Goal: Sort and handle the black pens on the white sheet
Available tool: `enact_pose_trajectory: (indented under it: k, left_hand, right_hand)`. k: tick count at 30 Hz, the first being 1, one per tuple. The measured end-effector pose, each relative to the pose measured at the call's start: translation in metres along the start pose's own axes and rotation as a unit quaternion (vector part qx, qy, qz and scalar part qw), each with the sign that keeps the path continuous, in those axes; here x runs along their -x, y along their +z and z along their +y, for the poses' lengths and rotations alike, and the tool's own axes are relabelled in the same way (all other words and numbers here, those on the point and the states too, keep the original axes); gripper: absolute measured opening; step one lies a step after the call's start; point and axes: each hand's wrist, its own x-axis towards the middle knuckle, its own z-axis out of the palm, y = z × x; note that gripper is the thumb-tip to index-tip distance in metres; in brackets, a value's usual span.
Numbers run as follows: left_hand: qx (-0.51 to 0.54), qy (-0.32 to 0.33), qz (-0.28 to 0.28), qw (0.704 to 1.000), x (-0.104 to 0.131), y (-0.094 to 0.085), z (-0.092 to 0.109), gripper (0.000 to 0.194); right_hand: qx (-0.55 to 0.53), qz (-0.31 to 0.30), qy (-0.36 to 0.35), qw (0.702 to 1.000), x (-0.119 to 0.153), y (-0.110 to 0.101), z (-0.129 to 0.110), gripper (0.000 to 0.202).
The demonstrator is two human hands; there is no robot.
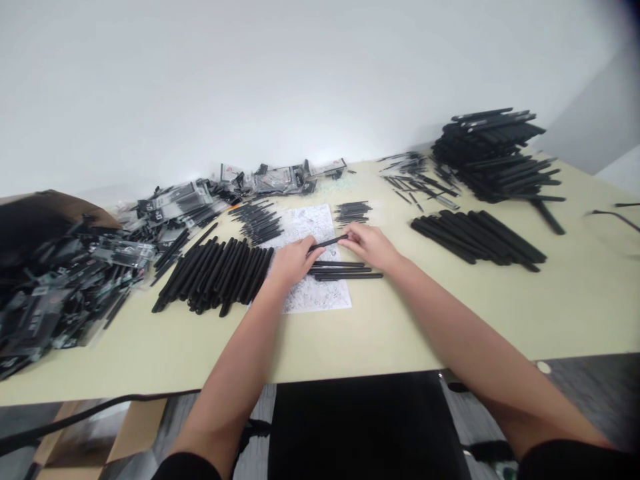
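Observation:
My left hand (294,261) and my right hand (369,244) grip the two ends of a slim black pen-like stick (327,243). Both hands are closed, with fingertips pinched around it. Below it, a few similar slim black sticks (345,270) lie side by side, partly on a white sheet with dense dark patterning (320,300). A row of thicker black rods (215,273) rests just left of my left hand. Beyond the hands lie two bunches of thin dark pieces, one on the left (257,221) and a smaller one (353,213) near my right hand.
Clear-and-black plastic packets (125,253) heap up across the left and along the wall (280,179). On the right lie a row of thick black rods (480,237), a tall pile of rods (493,157) and scattered thin pieces (417,187). An open cardboard box (137,430) stands below the table's front edge.

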Motion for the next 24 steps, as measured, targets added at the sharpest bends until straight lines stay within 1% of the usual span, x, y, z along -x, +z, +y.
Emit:
enact_pose_trajectory:
  k: [4, 8, 10, 16, 20, 24]
  left_hand:
    - [-0.008, 0.000, -0.002, 1.000, 0.0002, 0.0003, 0.0003, 0.040]
    - [0.001, 0.017, 0.016, 1.000, 0.0007, 0.0025, -0.0004, 0.037]
    - [0.007, 0.028, 0.026, 0.999, 0.0008, 0.0031, -0.0011, 0.035]
    - [-0.028, 0.056, 0.045, 0.997, -0.0004, 0.0019, -0.0014, 0.030]
    - [-0.056, 0.057, 0.050, 0.996, -0.0012, 0.0018, -0.0004, 0.031]
    - [-0.056, 0.060, 0.064, 0.995, -0.0007, 0.0013, 0.0001, 0.031]
  right_hand:
    - [0.016, 0.003, -0.005, 1.000, -0.0005, -0.0011, -0.0019, 0.032]
    - [0.036, -0.018, 0.010, 0.999, -0.0006, -0.0025, -0.0043, 0.046]
    - [0.039, -0.021, 0.019, 0.999, -0.0002, -0.0030, -0.0049, 0.050]
    - [0.037, -0.012, 0.013, 0.999, -0.0001, -0.0040, -0.0070, 0.050]
    - [0.040, -0.007, 0.006, 0.999, -0.0007, -0.0037, -0.0076, 0.052]
    - [0.045, -0.008, 0.016, 0.999, -0.0005, -0.0025, -0.0061, 0.054]
